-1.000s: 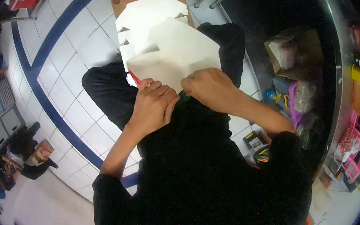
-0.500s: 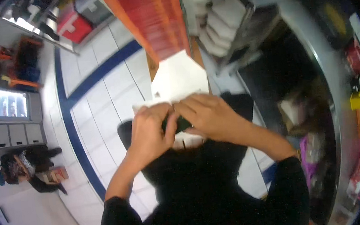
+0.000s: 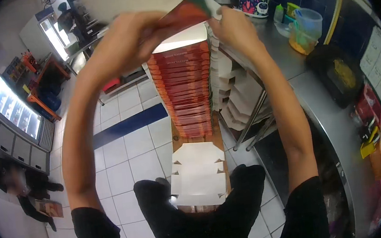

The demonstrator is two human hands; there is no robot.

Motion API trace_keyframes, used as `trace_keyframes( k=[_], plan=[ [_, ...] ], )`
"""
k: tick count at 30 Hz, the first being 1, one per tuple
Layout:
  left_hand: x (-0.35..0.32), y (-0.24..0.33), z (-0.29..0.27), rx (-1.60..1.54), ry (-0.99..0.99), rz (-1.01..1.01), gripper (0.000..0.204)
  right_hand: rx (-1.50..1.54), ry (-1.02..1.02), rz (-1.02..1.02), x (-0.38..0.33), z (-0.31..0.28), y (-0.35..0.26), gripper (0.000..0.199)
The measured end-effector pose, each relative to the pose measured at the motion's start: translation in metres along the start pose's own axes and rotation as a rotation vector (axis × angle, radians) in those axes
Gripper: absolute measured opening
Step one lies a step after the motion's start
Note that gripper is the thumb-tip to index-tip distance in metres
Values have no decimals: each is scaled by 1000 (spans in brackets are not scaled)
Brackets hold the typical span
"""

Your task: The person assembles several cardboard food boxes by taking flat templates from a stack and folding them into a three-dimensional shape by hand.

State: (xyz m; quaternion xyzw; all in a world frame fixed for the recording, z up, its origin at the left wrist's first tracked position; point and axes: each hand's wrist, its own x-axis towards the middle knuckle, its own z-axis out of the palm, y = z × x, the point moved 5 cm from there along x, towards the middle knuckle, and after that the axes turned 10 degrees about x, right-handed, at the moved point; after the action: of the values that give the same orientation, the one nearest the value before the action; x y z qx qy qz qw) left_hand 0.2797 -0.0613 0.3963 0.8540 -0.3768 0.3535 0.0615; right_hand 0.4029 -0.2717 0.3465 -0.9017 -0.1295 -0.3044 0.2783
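Both my arms reach up and forward, holding a folded cardboard box (image 3: 184, 16) with red and green outer sides and a white inside. My left hand (image 3: 133, 36) grips its near left side, and my right hand (image 3: 236, 28) pinches its right corner. Below the held box stands a tall stack of red-orange boxes (image 3: 184, 84), with a pale open top showing. A flat white cardboard blank (image 3: 199, 176) with notched side flaps lies on a wooden bench (image 3: 176, 132) between my knees. The held box's upper part runs out of view.
Right of the stack, white cardboard pieces (image 3: 245, 106) sit by a metal rack. A steel counter (image 3: 304, 79) bears a patterned rice cooker (image 3: 252, 3), a clear plastic tub (image 3: 308, 27) and a black pan (image 3: 334, 73). At the left, another person (image 3: 21, 183) holds a carton.
My hands have risen from the cardboard at my lap to above the stack, carrying the box. The view has tipped up, and a flat blank now shows uncovered on the bench.
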Motion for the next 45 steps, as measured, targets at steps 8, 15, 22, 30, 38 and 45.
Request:
trace_keyframes(
  k=[8,15,22,30,38,45],
  plan=[
    [43,-54,99,-8,-370,-30,25,603,-563,295,27,77,57,57],
    [39,-48,111,226,-505,-94,18,758,-695,438,21,72,53,25],
    [29,-41,130,383,-480,9,16,784,-937,305,18,70,57,40],
    [29,-31,115,326,-629,0,15,496,-751,332,34,84,52,33],
    [37,-43,112,6,-616,101,18,191,-280,5,67,106,74,34],
    [6,-70,107,4,-648,-178,40,627,-459,346,30,91,37,60]
  ],
)
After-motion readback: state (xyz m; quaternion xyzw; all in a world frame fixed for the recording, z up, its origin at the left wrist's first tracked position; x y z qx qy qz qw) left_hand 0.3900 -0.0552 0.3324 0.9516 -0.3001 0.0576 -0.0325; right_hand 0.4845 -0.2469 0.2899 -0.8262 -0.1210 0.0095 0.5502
